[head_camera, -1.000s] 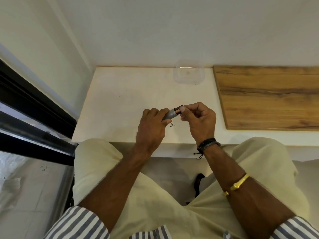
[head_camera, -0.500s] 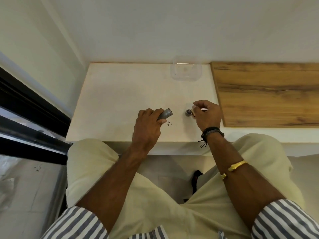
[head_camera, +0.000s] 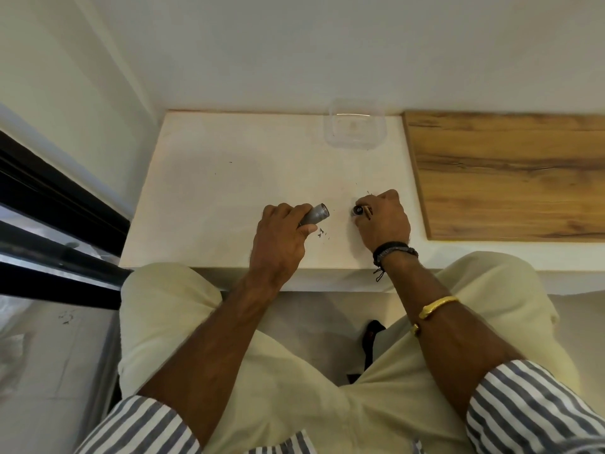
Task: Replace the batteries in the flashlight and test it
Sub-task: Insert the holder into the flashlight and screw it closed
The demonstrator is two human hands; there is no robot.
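Where striped sleeves point(head_camera: 530, 407) frame the bottom edge, two bare forearms reach out over pale trousers point(head_camera: 294, 388) toward a white counter point(head_camera: 229, 191). On the right forearm sits a gold bangle point(head_camera: 437, 304), and black bands point(head_camera: 393, 250) circle that wrist. Just past the counter's near edge, the left hand point(head_camera: 278, 240) is curled round a grey metal flashlight point(head_camera: 316, 215), whose open round end pokes out between thumb and fingers and points up and to the right. A few dark specks point(head_camera: 321, 233) lie on the counter just below that end. Beside them, a short gap away, the right hand point(head_camera: 386, 221) is lowered to the counter with its fingertips pinching a small battery point(head_camera: 360, 211), dark at its round end and tan along its side; whether it touches the surface I cannot tell. Farther back, against the wall point(head_camera: 327, 44), stands a clear plastic tub point(head_camera: 355, 126), and a wooden board point(head_camera: 507, 175) covers the counter to its right.
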